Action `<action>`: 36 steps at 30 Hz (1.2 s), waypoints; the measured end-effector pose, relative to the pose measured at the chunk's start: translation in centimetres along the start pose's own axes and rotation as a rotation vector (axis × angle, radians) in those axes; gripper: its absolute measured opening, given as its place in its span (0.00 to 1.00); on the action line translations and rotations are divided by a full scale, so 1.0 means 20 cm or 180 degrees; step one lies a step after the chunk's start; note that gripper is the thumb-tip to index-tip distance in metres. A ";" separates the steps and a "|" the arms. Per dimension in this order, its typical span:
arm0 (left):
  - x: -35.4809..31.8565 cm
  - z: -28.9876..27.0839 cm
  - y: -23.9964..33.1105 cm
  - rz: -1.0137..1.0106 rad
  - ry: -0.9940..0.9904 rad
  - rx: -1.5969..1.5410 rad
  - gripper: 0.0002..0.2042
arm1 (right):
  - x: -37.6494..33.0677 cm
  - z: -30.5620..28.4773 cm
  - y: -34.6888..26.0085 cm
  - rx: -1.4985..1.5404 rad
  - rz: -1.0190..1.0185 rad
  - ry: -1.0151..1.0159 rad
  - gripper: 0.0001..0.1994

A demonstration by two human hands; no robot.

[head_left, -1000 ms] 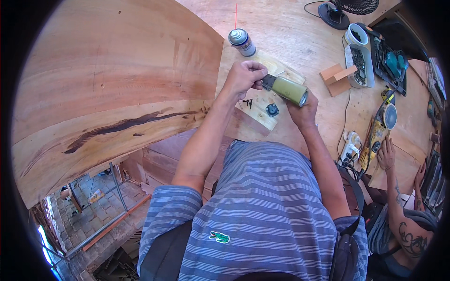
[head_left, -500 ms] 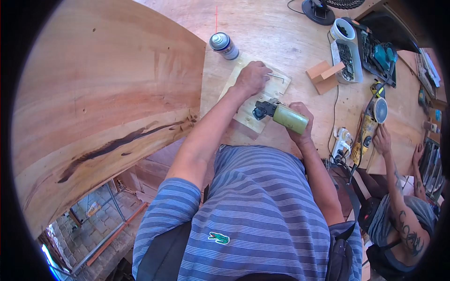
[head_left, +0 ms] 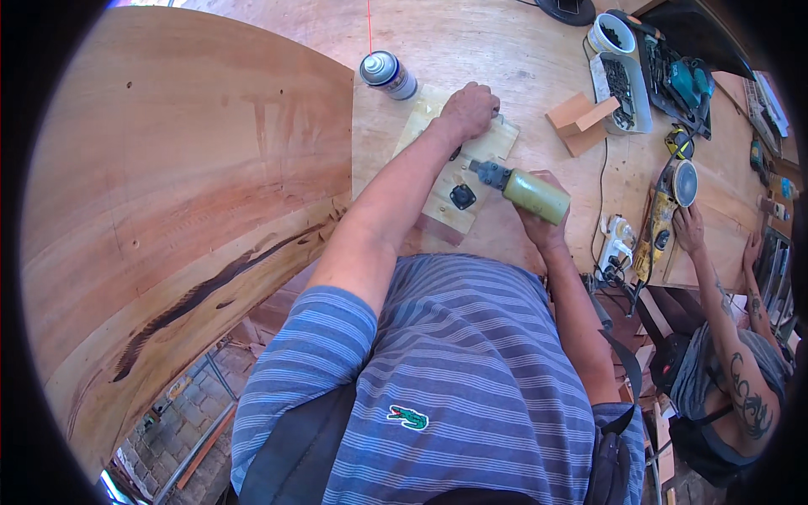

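Note:
My right hand [head_left: 543,202] is wrapped around a green cylindrical tool body [head_left: 537,196] with a dark metal head [head_left: 491,174] at its left end. Below that head, and apart from it, a black square part with a round centre [head_left: 462,196] lies on a pale wooden board [head_left: 442,215]. Over the far end of the board, my left hand [head_left: 470,111] has its fingers curled around a thin metal hex key [head_left: 500,119], mostly hidden by the fingers. My left forearm covers the board's middle, where another small dark piece [head_left: 455,154] peeks out.
A spray can [head_left: 389,76] with a red straw stands beyond the board. To the right are wooden blocks [head_left: 581,124], a tub of screws [head_left: 642,109], a white bucket [head_left: 613,34], a power strip [head_left: 616,248] and a yellow grinder [head_left: 661,227] near a co-worker's hand [head_left: 688,227]. A large wooden panel [head_left: 194,143] rises at left.
My right hand has drawn the green tool up and to the right, and the black square part now shows on the board. My left hand has shifted slightly farther away and right, covering most of the hex key.

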State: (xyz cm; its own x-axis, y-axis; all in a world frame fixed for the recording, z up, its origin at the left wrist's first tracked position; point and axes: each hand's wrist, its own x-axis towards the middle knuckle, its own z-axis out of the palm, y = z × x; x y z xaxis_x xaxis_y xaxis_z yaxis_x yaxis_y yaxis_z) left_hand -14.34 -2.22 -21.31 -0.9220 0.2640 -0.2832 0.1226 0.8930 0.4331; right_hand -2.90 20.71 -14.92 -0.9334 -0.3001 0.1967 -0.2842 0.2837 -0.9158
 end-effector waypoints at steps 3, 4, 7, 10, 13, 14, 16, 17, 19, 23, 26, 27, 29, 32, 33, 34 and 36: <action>0.00 0.03 -0.02 -0.0011 0.0543 0.0090 0.08 | 0.04 0.01 -0.02 -0.0020 0.0241 0.0106 0.11; -0.01 0.01 -0.01 -0.0259 0.0681 -0.0278 0.08 | 0.04 0.02 0.01 -0.0059 0.0335 0.0123 0.13; -0.05 -0.08 -0.01 -0.0810 0.1154 -0.1444 0.09 | 0.09 0.02 0.04 0.0658 0.1138 0.0136 0.14; -0.21 -0.18 -0.05 -0.0787 0.1637 -0.2892 0.12 | 0.16 0.04 -0.02 0.0615 0.1501 0.0115 0.17; -0.47 -0.41 0.07 -0.0926 0.1182 -0.3728 0.13 | 0.18 0.07 -0.03 0.0751 0.1502 0.0131 0.19; -0.54 -0.46 0.10 -0.0955 0.1139 -0.3577 0.13 | 0.20 0.08 -0.04 0.0677 0.1330 0.0093 0.19; -0.65 -0.52 0.18 -0.1025 0.1221 -0.3356 0.11 | 0.21 0.11 -0.05 0.0577 0.1120 0.0039 0.19; -0.69 -0.53 0.21 -0.1049 0.1246 -0.3252 0.11 | 0.21 0.12 -0.05 0.0545 0.1086 0.0026 0.19; -0.73 -0.52 0.25 -0.1198 0.1249 -0.3427 0.10 | 0.21 0.14 -0.05 0.0451 0.1054 0.0005 0.18; -0.77 -0.49 0.27 -0.1201 0.1488 -0.3418 0.11 | 0.22 0.16 -0.06 0.0347 0.0981 -0.0014 0.18; -0.78 -0.48 0.29 -0.1152 0.1707 -0.3000 0.11 | 0.22 0.15 -0.06 0.0246 0.0835 -0.0083 0.17; -0.79 -0.48 0.30 -0.1161 0.1751 -0.2845 0.11 | 0.22 0.15 -0.06 0.0191 0.0780 -0.0117 0.17; -0.78 -0.46 0.32 -0.1036 0.1955 -0.2730 0.10 | 0.22 0.15 -0.08 0.0189 0.0763 -0.0097 0.17; -0.78 -0.44 0.33 -0.1002 0.2026 -0.2626 0.10 | 0.22 0.14 -0.08 0.0177 0.0765 -0.0087 0.17; -0.78 -0.44 0.33 -0.1015 0.2008 -0.2603 0.10 | 0.21 0.14 -0.07 0.0171 0.0771 -0.0085 0.17; -0.78 -0.42 0.33 -0.0997 0.2069 -0.2627 0.10 | 0.21 0.14 -0.08 0.0189 0.0762 -0.0086 0.18; -0.77 -0.39 0.33 -0.0955 0.2185 -0.2674 0.10 | 0.22 0.14 -0.10 0.0224 0.0745 -0.0084 0.18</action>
State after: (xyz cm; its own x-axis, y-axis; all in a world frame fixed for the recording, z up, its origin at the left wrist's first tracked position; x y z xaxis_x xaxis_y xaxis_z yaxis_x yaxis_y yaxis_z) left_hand -2.16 -3.30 -7.39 -0.9113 -0.4083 -0.0541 -0.1855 0.2895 0.9390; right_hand -5.81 16.28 -13.19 -0.9657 -0.2577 -0.0323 -0.0438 0.2844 -0.9577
